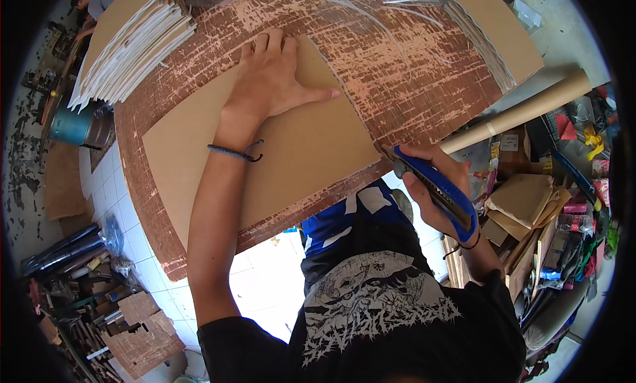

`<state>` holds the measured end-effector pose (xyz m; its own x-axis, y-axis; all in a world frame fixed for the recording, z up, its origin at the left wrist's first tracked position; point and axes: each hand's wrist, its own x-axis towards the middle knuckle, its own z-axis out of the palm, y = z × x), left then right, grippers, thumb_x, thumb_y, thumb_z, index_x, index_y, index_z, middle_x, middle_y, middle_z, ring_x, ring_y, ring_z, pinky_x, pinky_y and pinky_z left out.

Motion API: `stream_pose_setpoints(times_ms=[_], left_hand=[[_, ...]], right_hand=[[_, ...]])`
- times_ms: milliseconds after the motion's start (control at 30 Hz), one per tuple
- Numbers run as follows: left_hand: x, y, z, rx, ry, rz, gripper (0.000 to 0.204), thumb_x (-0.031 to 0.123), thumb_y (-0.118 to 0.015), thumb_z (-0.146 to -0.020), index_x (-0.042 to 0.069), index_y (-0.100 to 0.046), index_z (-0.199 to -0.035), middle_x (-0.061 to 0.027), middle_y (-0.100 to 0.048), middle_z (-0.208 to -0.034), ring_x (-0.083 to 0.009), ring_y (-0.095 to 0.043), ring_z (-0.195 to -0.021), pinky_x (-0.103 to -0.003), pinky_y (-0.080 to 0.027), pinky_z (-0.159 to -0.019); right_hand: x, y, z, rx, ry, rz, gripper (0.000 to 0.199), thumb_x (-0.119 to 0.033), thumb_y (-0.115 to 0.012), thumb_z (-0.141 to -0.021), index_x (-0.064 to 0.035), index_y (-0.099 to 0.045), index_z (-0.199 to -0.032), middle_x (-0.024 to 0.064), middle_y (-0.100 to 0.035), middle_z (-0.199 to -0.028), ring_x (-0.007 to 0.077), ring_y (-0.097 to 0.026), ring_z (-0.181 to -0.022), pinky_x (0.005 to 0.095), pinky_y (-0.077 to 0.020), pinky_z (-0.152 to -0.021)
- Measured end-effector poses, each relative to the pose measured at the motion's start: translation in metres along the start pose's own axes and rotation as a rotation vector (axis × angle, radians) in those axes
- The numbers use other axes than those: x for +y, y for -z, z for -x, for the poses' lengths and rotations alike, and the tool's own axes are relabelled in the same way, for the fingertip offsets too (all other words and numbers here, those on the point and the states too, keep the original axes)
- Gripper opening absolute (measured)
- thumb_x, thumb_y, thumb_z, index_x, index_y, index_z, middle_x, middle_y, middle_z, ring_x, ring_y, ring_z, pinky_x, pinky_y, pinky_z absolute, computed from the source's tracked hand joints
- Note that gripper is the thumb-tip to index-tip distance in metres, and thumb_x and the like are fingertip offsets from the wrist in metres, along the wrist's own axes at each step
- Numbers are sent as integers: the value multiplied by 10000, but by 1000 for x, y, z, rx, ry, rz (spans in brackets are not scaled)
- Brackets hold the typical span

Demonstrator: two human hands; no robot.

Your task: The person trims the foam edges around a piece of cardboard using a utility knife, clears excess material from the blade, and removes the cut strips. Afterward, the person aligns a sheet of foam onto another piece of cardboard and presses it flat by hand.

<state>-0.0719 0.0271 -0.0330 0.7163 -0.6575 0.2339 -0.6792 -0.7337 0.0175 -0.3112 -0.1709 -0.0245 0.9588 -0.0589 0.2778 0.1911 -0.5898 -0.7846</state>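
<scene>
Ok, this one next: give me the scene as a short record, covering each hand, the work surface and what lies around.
Left hand: spread open, pressing on a flat brown cardboard sheet
Right hand: gripping a blue-and-black utility knife
Knife tip: at the sheet's near right corner; contact unclear
Surface: worn reddish-brown table
Far left: tall stack of brown, white-edged cardboard sheets
Far right: smaller brown cardboard stack
Right side: long brown cardboard tube
</scene>
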Motion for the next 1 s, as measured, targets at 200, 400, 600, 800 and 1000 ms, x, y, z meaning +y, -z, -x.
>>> stream_pose_setpoints(times_ms=[200, 400, 600, 800, 1000], left_hand=[[3, 1, 2, 10, 4, -17, 1074, 773, -668, -664, -38, -494, -1347, -211, -454, -1355, -384, -383, -1338, -512, -264, -1129], [4, -2, 3, 13, 7, -22, 1065, 767, -659, -669, -39, -495, -1346, -207, -456, -1351, -376, -377, -1343, -503, -254, -1134], [2, -2, 1, -1, -3, -19, 1049, 742, -670, -676, -41, -489, -1350, -195, -469, -1310, -352, -396, -1309, -498, -287, -1115], [1, -5, 1, 53, -12, -55, 1045, 738, -673, -672, -46, -497, -1340, -190, -475, -1292, -349, -400, -1303, -479, -299, -1111], [2, -6, 1, 19, -18, -47, 1053, 759, -661, -665, -45, -505, -1327, -194, -483, -1289, -355, -423, -1288, -479, -299, -1107]], right_hand=[[10, 5, -25, 52, 172, -44, 269, -111, -668, -884, 21, -648, -1117, 154, -681, -878, 216, -682, -758, 301, -525, -691], [12, -10, -41, 63, 96, -50, 286, -105, -673, -880, 19, -652, -1136, 165, -703, -883, 206, -698, -755, 306, -542, -690], [14, -12, -38, 62, 120, -67, 291, -93, -670, -884, 32, -643, -1145, 175, -692, -901, 231, -695, -772, 316, -543, -707], [14, -10, -42, 76, 146, 8, 288, -103, -666, -890, 31, -642, -1144, 175, -688, -906, 236, -694, -787, 318, -542, -722], [13, -10, -36, 44, 85, -73, 287, -102, -673, -880, 29, -641, -1134, 174, -686, -899, 244, -695, -794, 317, -538, -723]])
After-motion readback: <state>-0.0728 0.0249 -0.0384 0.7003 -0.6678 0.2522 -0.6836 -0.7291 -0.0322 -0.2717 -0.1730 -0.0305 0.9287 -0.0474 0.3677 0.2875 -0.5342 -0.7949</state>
